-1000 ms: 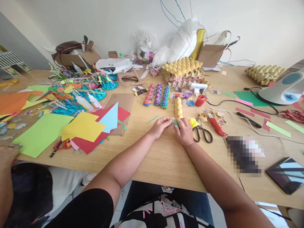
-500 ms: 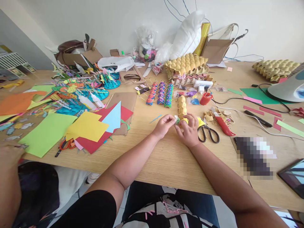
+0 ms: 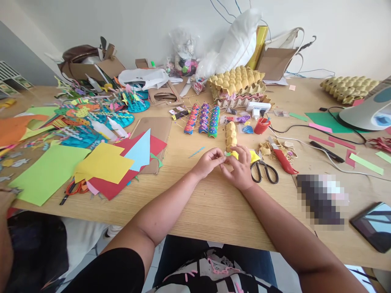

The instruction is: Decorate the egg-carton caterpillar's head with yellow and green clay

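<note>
Near the middle of the table, my left hand (image 3: 208,164) and my right hand (image 3: 237,167) meet at the fingertips. Between them is a small green and white piece (image 3: 227,154), pinched by both; its shape is too small to make out. Just behind the fingers stands a plain yellow egg-carton strip (image 3: 231,136), its near end partly hidden by my right hand. A bright yellow piece (image 3: 254,156) lies beside my right hand. Black-handled scissors (image 3: 265,171) rest to its right.
Three painted carton strips (image 3: 203,118) stand further back. Coloured sheets (image 3: 105,165) and a blue craft pile (image 3: 82,136) lie left. Egg trays (image 3: 236,83) are behind, a red cup (image 3: 262,125) and red knife (image 3: 284,159) right. Another person's hand (image 3: 6,199) is far left.
The view has shifted slightly, so the table items appear further left. My fingertips have closed together around the small piece. The other person's hand appears nearer the left edge.
</note>
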Demonstrator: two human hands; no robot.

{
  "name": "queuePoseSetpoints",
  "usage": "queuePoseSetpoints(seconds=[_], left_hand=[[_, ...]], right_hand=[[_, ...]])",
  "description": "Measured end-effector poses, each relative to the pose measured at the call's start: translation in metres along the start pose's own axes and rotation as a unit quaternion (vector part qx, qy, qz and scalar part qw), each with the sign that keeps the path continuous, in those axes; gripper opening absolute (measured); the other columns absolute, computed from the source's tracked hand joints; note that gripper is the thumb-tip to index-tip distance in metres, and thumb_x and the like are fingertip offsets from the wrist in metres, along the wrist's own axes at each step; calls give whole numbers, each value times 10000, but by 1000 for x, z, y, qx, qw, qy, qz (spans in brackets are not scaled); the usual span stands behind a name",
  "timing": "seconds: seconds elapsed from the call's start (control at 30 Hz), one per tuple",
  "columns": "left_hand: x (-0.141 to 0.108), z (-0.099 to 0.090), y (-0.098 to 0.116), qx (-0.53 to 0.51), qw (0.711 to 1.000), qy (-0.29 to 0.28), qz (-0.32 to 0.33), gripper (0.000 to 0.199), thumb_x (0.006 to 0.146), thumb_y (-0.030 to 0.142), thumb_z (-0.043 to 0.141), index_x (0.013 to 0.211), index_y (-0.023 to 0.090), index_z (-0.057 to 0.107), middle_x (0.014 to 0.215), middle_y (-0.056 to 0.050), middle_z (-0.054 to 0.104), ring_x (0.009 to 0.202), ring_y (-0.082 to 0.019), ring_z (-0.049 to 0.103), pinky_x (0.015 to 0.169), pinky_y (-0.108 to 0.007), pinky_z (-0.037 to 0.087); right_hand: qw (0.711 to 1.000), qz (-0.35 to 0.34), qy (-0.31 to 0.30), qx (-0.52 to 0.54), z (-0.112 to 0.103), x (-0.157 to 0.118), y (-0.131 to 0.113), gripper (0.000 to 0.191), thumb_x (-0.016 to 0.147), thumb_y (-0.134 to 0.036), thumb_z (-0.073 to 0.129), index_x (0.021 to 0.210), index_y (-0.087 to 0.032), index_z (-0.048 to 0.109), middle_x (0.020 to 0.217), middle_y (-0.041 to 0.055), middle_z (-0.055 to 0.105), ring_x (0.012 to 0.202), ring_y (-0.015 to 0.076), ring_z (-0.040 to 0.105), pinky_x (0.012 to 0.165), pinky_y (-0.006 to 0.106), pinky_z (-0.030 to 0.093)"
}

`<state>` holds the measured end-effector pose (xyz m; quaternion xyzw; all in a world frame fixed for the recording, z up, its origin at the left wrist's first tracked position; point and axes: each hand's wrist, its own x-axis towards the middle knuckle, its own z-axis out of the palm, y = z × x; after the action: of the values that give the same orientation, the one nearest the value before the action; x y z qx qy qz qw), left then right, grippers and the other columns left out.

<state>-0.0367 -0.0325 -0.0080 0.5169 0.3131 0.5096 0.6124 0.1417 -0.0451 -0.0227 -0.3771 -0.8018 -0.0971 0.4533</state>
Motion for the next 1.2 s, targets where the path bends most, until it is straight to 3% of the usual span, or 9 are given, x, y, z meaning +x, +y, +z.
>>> queuePoseSetpoints(seconds=[0.23,0.5,0.73,0.93,1.03,1.2], left_hand=[[-1,-4,-1,28,999,-16,18,581,772,680,913,774,192,598,757,25,607,781,-131,568,799,-305,458],[-3,2,-2,128,989,44,60,519,802,648,897,784,193,651,748,25,631,735,-122,544,725,-286,424],[-4,5,-3,197,970,84,116,456,902,626,808,827,201,664,808,-2,654,753,-137,541,737,-294,434],[-7,5,-7,340,918,71,193,278,1062,394,591,838,233,563,839,-33,602,822,-189,539,796,-345,408],[-7,6,-9,401,886,66,225,271,1063,328,536,807,250,494,813,-44,574,823,-214,525,803,-370,377],[-6,4,-10,432,865,75,245,230,997,281,579,799,262,463,803,-46,571,822,-227,530,798,-374,382]], right_hand=[[1000,1,3,-5,0,-1,1,89,993,-310,764,935,-247,743,1465,131,669,1511,366,547,1302,647,403],[996,50,-33,63,-1,1,9,159,1040,-281,669,920,-251,770,1449,118,673,1482,351,563,1254,637,461],[989,97,-19,107,3,-1,15,182,1033,-312,680,893,-244,772,1426,120,681,1381,343,625,1160,602,505],[995,65,4,71,3,0,11,145,1018,-252,674,899,-252,756,1382,108,713,1355,326,647,1131,573,519],[995,47,25,80,4,1,10,127,1005,-214,677,904,-252,744,1370,107,713,1354,323,638,1133,571,507],[996,46,28,67,5,1,9,152,989,-203,665,866,-256,735,1327,94,725,1308,320,641,1109,559,501]])
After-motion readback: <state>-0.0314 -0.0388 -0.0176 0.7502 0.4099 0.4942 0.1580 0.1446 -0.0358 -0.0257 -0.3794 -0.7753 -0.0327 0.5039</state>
